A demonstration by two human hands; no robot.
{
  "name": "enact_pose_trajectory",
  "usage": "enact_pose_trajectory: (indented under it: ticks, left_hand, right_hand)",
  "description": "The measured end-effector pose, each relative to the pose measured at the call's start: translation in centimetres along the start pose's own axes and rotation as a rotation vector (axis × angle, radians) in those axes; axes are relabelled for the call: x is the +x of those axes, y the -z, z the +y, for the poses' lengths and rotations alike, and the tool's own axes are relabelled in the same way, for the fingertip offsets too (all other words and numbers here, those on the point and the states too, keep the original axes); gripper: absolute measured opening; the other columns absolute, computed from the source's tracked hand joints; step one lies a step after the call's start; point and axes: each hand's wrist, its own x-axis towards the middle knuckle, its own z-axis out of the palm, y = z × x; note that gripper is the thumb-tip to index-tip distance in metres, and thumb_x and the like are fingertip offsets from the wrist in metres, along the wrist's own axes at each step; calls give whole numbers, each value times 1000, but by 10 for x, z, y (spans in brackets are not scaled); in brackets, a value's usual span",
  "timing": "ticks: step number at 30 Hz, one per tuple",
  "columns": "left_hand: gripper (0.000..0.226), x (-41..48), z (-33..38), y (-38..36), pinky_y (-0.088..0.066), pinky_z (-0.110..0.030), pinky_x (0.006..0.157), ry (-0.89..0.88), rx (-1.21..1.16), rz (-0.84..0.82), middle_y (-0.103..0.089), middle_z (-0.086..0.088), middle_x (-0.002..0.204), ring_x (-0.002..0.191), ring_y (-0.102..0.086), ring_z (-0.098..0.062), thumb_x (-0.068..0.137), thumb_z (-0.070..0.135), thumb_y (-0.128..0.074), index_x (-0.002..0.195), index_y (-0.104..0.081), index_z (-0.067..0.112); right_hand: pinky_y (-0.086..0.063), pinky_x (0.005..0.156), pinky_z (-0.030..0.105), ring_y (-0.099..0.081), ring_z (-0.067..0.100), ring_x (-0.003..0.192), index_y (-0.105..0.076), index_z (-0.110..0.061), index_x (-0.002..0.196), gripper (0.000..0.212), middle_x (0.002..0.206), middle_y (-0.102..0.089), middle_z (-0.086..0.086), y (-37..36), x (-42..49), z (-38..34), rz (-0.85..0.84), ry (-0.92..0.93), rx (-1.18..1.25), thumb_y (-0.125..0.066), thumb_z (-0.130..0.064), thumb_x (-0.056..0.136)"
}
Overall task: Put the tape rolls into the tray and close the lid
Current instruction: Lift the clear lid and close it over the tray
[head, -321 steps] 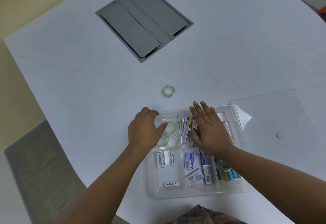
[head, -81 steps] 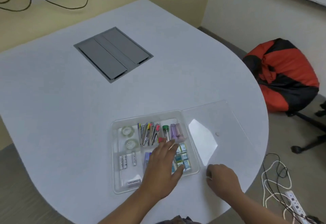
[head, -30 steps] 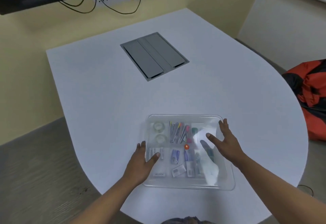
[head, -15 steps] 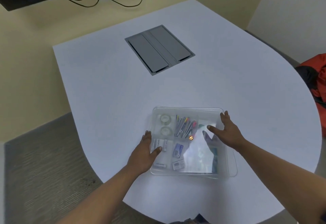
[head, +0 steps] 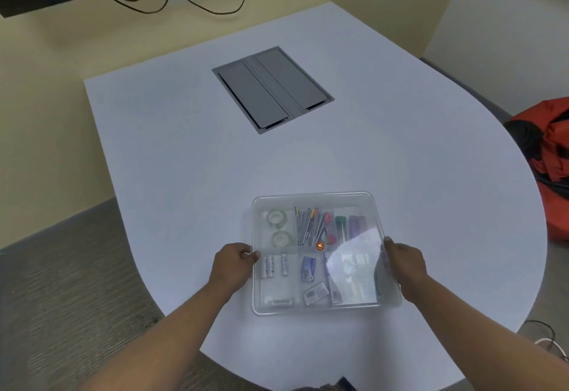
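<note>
Clear tape rolls [head: 279, 228] lie in the far-left compartment of the clear plastic tray [head: 317, 309], its transparent lid [head: 354, 264] on, near the white table's [head: 191, 156] edge. Left hand [head: 232, 264] and right hand [head: 405, 262] clasp the tray's opposite sides, fingers curled.

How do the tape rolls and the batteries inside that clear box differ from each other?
The tape rolls are flat, see-through rings; the batteries are solid white cylinders with dark print. The rolls lie in the far-left compartment, one behind the other; the batteries lie side by side in the compartment nearer the left hand. Both lie under the closed clear lid.
</note>
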Motion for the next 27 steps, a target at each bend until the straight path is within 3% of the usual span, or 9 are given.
enact_pose_trajectory:
  ticks: [3, 6, 11, 13, 15, 17, 19, 22, 27]
  left_hand:
    - [7, 3, -2, 0, -59, -43, 73, 46, -92, 10, -64, -1, 59, 53, -60, -17, 84, 21, -72, 82, -69, 15]
    - [8, 8, -2, 0, -59, -43, 72, 66, -145, -2, -64, -2, 62, 51, -59, -15, 82, 20, -74, 84, -70, 13]
    - [26, 18, -2, 2, -60, -41, 66, 83, -136, -40, -67, -7, 71, 56, -62, -19, 79, 20, -77, 100, -67, 9]
    - [47, 23, 1, 5, -57, -40, 75, 46, -22, -79, -70, -8, 92, 76, -68, -24, 79, 26, -76, 120, -57, 14]
    - [70, 29, 4, 9, -48, -40, 94, -63, 261, -71, -59, -9, 127, 111, -60, -26, 80, 37, -74, 138, -41, 17]
    - [85, 33, 10, 15, -40, -38, 104, -215, 448, -57, -40, -4, 148, 131, -44, -22, 79, 47, -70, 146, -27, 19]
    - [99, 38, 16, 20, -36, -37, 108, -343, 541, -109, -23, 1, 158, 139, -32, -17, 73, 56, -72, 149, -19, 22]
    - [125, 46, 26, 23, -27, -37, 114, -413, 714, -254, 5, 7, 161, 147, -10, -13, 60, 64, -77, 152, -3, 23]
    - [152, 57, 42, 26, -32, -40, 112, -385, 947, -414, 29, 7, 154, 147, 4, -10, 43, 68, -82, 147, 18, 20]
  right_hand:
    - [-46, 70, 38, -59, 33, 73, -61, 14, 82, 52, 84, -65, 31, 4, 1, 2, -14, 63, -65, -54, -36, 96]
    - [-44, 66, 36, -55, 31, 68, -51, -1, 66, 47, 68, -59, 16, 6, 2, 2, -17, 136, -228, -48, -34, 99]
    - [-55, 79, 45, -66, 35, 76, -63, -5, 80, 38, 76, -69, 14, 10, 1, -7, -51, 189, -442, -46, -33, 100]
    - [-55, 83, 47, -67, 36, 85, -65, -8, 89, 31, 87, -70, 15, 12, 2, -16, -108, 169, -491, -47, -31, 99]
    - [-52, 88, 38, -65, 34, 101, -63, -9, 112, 27, 108, -69, 14, 16, 3, -28, -154, 212, -612, -53, -29, 96]
    - [-46, 87, 30, -60, 29, 112, -54, -10, 128, 47, 124, -62, 12, 20, 4, -42, -192, 353, -743, -66, -30, 87]
    - [-46, 95, 33, -55, 26, 119, -50, -11, 133, 67, 137, -54, 12, 22, 4, -55, -256, 503, -759, -78, -32, 75]
    - [-38, 109, 44, -36, 28, 140, -17, -15, 154, 118, 163, -17, 5, 23, 8, -71, -337, 596, -912, -85, -50, 63]
    - [-28, 116, 43, -7, 22, 151, 16, -12, 152, 151, 161, 23, 2, 22, 19, -84, -493, 549, -1192, -82, -70, 53]
